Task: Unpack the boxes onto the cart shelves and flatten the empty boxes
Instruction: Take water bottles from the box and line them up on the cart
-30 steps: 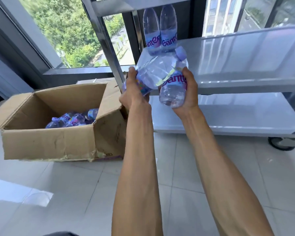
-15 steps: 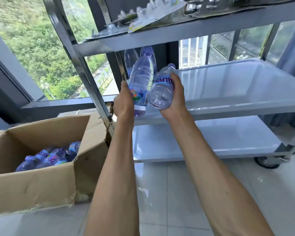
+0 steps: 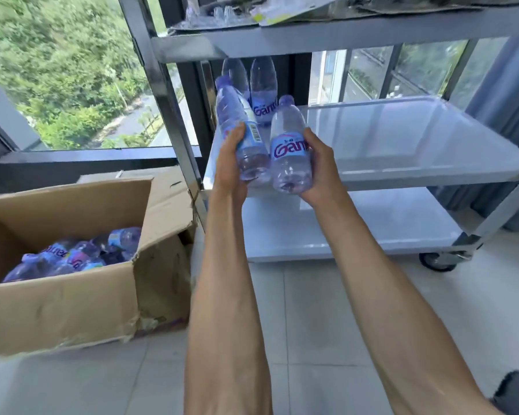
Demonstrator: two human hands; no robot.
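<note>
Fingers: those of the left hand (image 3: 232, 163) were curled round the lower half of one bottle (image 3: 241, 136), thumb on the near side; those of the right hand (image 3: 319, 169) were wrapped behind a second bottle (image 3: 289, 145), only the thumb and fingertips being seen past its label.
Held bottles: two were counted, one per hand, touching each other near their bases, caps up and tilted away, at the front left edge of the middle shelf (image 3: 402, 151).
Shelved bottles: two (image 3: 253, 85) were seen upright at the back left corner of that shelf, just behind the held pair.
Cart: three shelves were counted and one wheel (image 3: 436, 260); the top shelf (image 3: 312, 37) was cut off by the frame.
Box: one cardboard box (image 3: 72, 295) stood open on the floor to the left, its left side cut off.
Box contents: more bottles (image 3: 72, 256) lay piled inside; their number could not be made out.
Top shelf load: clear packaging (image 3: 222, 16) was blurred.
</note>
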